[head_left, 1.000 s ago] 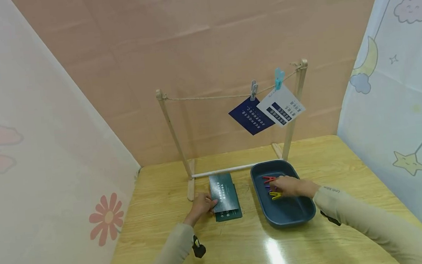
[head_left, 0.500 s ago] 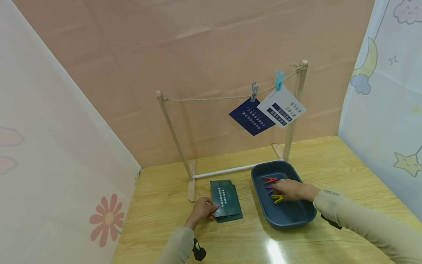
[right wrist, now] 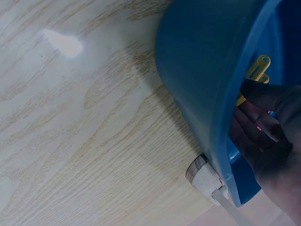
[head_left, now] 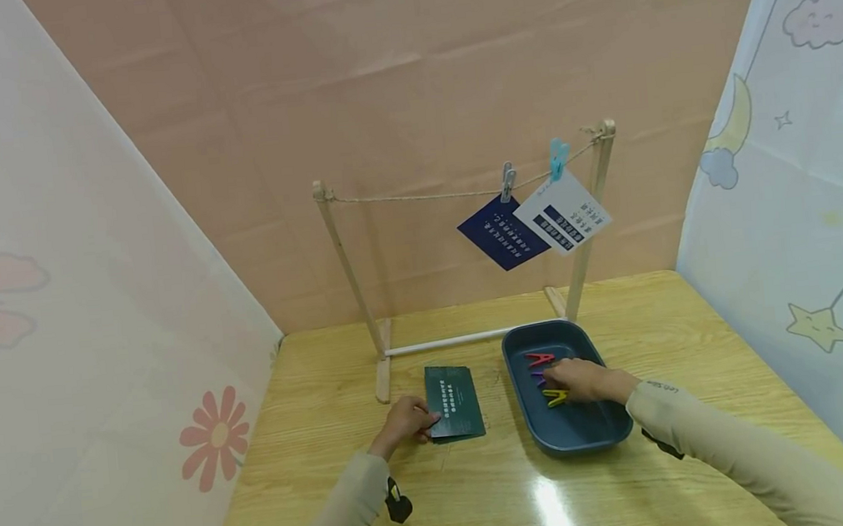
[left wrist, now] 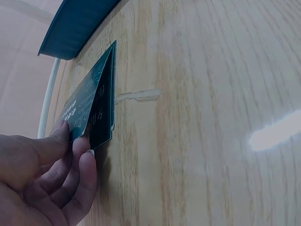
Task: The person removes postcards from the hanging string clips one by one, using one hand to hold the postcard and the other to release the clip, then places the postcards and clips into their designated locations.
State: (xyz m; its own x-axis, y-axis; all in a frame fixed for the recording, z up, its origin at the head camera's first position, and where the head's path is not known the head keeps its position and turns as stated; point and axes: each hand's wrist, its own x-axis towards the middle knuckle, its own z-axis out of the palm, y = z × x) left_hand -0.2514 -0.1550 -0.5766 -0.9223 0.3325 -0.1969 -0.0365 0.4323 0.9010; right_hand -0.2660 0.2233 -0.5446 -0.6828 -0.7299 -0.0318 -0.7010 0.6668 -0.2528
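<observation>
My left hand [head_left: 408, 420] pinches the edge of a dark green card [head_left: 454, 402] with white print. In the left wrist view, the thumb lies on that card [left wrist: 87, 101], whose near edge is lifted off another green card [left wrist: 112, 94] beneath. My right hand [head_left: 582, 378] reaches into a dark blue tray [head_left: 583, 441]. Its thumb and fingers close about a yellow clothespin [head_left: 555, 397], partly covered by the thumb in the right wrist view. Beside the fingertips lie a red clothespin [head_left: 539, 359] and a purple clothespin [head_left: 539, 378], the latter partly hidden.
Behind stands a wooden frame [head_left: 348, 269] with a string [head_left: 416, 197]. A grey clothespin [head_left: 508, 182] holds a navy card [head_left: 502, 232] on it, and a light blue clothespin [head_left: 559, 159] holds a white card [head_left: 563, 213]. Printed cloth walls enclose the wooden table [head_left: 322, 505].
The upper green card has slid towards me and now nearly lines up with the stack under it. In the tray, my right hand and the yellow clothespin have shifted slightly towards me.
</observation>
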